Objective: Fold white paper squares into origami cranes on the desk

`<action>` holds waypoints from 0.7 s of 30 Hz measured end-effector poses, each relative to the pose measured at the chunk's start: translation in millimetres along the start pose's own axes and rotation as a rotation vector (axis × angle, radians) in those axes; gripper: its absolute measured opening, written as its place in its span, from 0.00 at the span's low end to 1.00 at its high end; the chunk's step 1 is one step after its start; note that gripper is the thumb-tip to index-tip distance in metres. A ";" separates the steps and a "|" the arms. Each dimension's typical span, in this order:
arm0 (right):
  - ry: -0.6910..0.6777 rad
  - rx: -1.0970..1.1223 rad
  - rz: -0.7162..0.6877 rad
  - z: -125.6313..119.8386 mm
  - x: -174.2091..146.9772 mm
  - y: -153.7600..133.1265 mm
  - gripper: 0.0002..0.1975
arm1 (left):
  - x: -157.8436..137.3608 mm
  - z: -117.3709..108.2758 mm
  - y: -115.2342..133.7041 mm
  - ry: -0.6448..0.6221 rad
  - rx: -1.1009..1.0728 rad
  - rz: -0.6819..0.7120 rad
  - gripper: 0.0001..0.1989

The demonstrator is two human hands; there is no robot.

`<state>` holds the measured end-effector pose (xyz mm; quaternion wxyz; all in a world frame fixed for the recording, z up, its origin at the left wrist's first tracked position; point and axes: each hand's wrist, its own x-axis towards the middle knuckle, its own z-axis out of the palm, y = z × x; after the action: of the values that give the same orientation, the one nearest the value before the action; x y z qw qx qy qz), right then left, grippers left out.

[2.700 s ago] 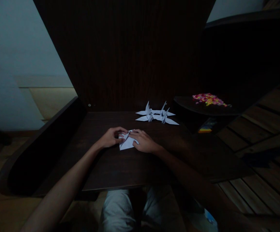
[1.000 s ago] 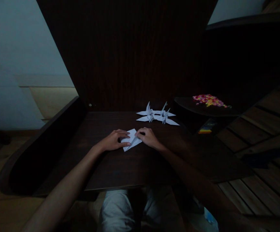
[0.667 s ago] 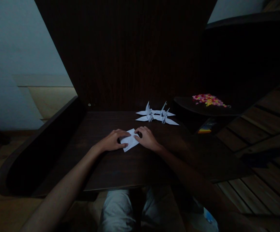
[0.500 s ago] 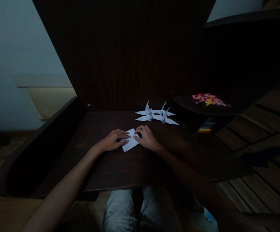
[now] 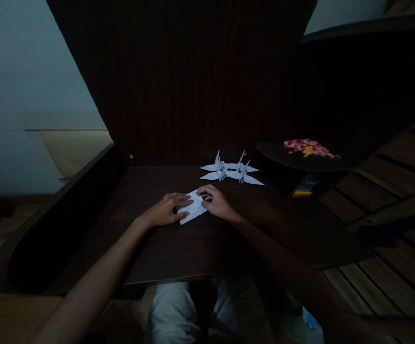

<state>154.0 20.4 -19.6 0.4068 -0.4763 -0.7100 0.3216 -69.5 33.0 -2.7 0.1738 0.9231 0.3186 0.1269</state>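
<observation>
A small white sheet of folded paper (image 5: 189, 209) lies on the dark wooden desk (image 5: 164, 248), its creases only faintly visible. My left hand (image 5: 167, 208) rests on its left side, fingers stretched flat over the paper and thumb apart at the lower edge. At the right edge, my right hand (image 5: 217, 202) has its fingers curled and its thumb on the paper, gripping that corner. Just beyond my hands stand several white origami cranes (image 5: 241, 174) with wings spread, close together and touching or overlapping.
A dark panel (image 5: 193, 86) rises behind the desk. To the right, a rounded shelf (image 5: 272, 155) carries a heap of small pink, red and yellow pieces (image 5: 308, 147). Under it sits a yellow-edged object (image 5: 302, 193). A raised side board (image 5: 60, 205) bounds the left.
The paper's outline has become wider and more rectangular, with its diagonal flap line gone. My right fingers have curled more at its right edge. My left hand stays nearly in place.
</observation>
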 end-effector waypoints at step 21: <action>-0.060 -0.242 -0.375 -0.6 -7.6 -0.7 0.14 | -0.4 4.2 -1.6 -0.043 -0.041 -0.008 0.25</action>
<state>155.9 13.1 -20.9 0.3780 -0.3718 -0.8313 0.1667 -69.2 32.9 -7.2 0.2002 0.9206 0.3157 0.1129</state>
